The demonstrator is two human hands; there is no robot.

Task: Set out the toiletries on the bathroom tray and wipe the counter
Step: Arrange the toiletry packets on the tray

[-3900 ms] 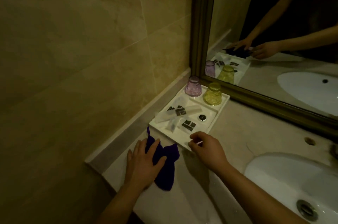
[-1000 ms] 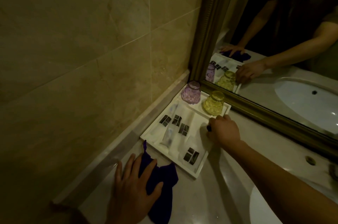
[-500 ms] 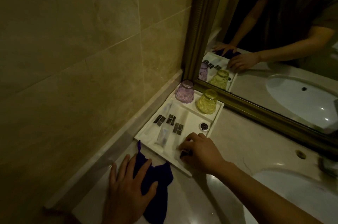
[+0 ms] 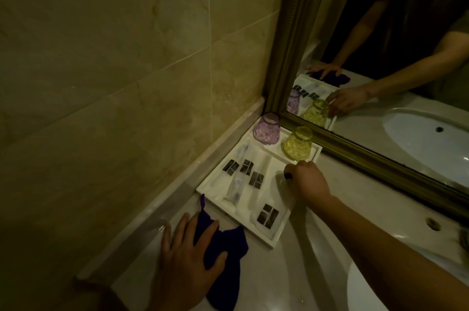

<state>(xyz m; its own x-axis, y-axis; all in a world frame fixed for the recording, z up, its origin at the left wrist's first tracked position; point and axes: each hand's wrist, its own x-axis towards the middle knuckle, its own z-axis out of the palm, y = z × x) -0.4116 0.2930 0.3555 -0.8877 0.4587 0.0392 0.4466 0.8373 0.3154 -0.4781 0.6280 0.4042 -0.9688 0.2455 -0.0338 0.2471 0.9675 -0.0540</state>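
Note:
A white divided tray [image 4: 275, 242] sits in the counter corner by the wall and mirror. It holds several white sachets with dark labels [image 4: 267, 213], a clear tube [image 4: 234, 190], an upturned purple glass [image 4: 267, 129] and an upturned yellow glass [image 4: 297, 143]. My right hand [image 4: 308, 180] is over the tray's right compartment, fingers closed on a small dark round item [image 4: 288, 175]. My left hand [image 4: 187, 262] lies flat on a dark blue cloth [image 4: 223, 260] on the counter in front of the tray.
A tiled wall [image 4: 114, 82] and low ledge [image 4: 162, 206] run along the left. A gold-framed mirror [image 4: 368, 160] stands behind the tray. A white basin [image 4: 368, 293] lies at the lower right, with a tap hole [image 4: 432, 223] beside it.
My right hand moved from the tray's near right compartment back to the far right one, by the yellow glass. A labelled sachet now lies uncovered at the near right. The left hand stayed on the cloth.

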